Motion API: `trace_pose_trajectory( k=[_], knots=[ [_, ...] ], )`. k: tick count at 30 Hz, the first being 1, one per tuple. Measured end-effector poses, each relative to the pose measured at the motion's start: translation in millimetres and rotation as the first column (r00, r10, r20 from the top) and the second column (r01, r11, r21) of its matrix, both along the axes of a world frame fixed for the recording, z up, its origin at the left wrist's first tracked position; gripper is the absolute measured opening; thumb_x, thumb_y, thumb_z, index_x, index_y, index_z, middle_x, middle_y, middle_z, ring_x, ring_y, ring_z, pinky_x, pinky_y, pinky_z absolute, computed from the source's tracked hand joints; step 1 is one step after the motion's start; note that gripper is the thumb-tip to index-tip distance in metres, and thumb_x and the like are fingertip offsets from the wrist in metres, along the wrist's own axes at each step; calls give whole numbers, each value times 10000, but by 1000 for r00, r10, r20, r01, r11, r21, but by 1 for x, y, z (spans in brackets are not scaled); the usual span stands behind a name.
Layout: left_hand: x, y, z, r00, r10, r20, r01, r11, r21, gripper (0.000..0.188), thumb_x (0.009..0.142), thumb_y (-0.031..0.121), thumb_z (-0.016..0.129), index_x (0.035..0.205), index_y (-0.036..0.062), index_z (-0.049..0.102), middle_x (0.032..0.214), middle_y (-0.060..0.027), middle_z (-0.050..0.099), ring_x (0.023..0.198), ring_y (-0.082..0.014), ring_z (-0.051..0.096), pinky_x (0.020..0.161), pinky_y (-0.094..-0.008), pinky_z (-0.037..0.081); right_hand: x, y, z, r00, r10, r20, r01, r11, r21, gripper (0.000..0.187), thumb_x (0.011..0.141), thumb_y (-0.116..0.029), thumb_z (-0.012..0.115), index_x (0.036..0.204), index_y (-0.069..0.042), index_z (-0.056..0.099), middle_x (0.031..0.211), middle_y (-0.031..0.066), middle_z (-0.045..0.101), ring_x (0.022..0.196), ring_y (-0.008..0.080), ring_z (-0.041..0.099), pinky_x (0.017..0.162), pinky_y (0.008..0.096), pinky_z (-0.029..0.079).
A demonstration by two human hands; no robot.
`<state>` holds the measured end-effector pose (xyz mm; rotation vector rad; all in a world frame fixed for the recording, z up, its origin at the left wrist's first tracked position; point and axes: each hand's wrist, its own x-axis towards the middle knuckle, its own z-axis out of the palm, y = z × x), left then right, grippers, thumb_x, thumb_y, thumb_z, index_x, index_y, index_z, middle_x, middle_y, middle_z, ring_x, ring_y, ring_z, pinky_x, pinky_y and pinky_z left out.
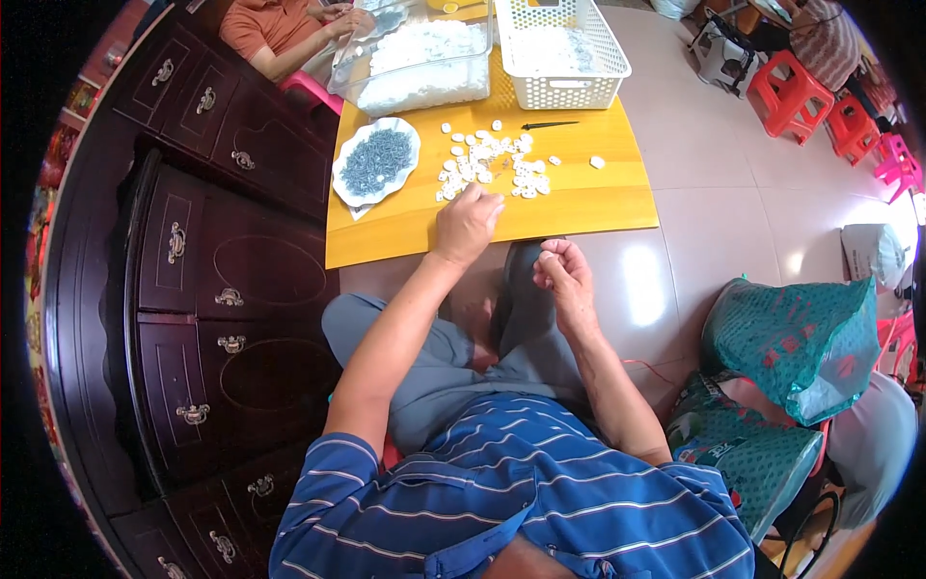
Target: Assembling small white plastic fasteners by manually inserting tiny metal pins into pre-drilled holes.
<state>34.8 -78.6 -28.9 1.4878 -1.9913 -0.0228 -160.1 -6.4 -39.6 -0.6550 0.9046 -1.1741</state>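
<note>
Small white plastic pieces lie loosely heaped on the yellow wooden table. At the near side of that heap my left hand is closed over the table's front edge; whatever its fingers hold is hidden. My right hand hovers past the edge, above my lap, with thumb and fingers pinched together. What is in that pinch, if anything, is too small to make out. To the left of the pieces stands a white wavy-rimmed plate filled with small grey metal screws or nails.
Behind the pieces are a clear plastic bin and a white perforated basket, both holding white pieces. A thin black tool lies before the basket. Dark drawers line the left; green bags stand right. Another person sits far left.
</note>
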Motion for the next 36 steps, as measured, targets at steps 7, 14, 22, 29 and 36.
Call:
trace_pose_trajectory(
  k=[7,14,22,29,36],
  knots=[
    [0,-7,2,1000,22,14,-22,1000,18,165,870,167,742,1031,137,767,890,-72,656,806,-285,677,697,-409,553,0,0,-5,1000,24,-14,-24,1000,-1,134,998,-147,634,1110,-85,596,858,2,629,697,72,561,665,209,453],
    [4,8,-3,999,13,42,-12,1000,-14,121,866,150,728,985,130,722,849,-72,616,773,-295,663,652,-431,548,2,-1,-8,998,15,-59,-18,999,-47,145,994,-131,630,1118,-61,606,876,-2,643,706,68,574,681,209,463],
    [18,33,-8,999,4,50,1,995,-97,117,865,119,729,972,74,715,856,-76,625,785,-284,664,673,-406,542,6,-22,24,348,-466,-813,-360,734,-576,505,912,-176,693,1369,-10,555,1424,243,532,1353,398,489,1130,478,389],
    [24,41,-3,996,10,92,2,991,-136,115,853,103,731,963,72,714,864,-75,615,806,-277,646,686,-397,533,32,-57,-5,83,-449,-889,-477,766,-432,639,956,-356,634,1487,-46,461,1582,197,377,1452,397,356,1195,536,276],
    [34,47,-6,999,4,55,5,986,-165,143,829,103,743,968,75,720,850,-67,600,800,-276,633,685,-396,530,54,-45,-4,0,-394,-919,-532,778,-334,672,943,-373,639,1502,-55,441,1597,182,354,1470,386,327,1193,581,256]
  ],
)
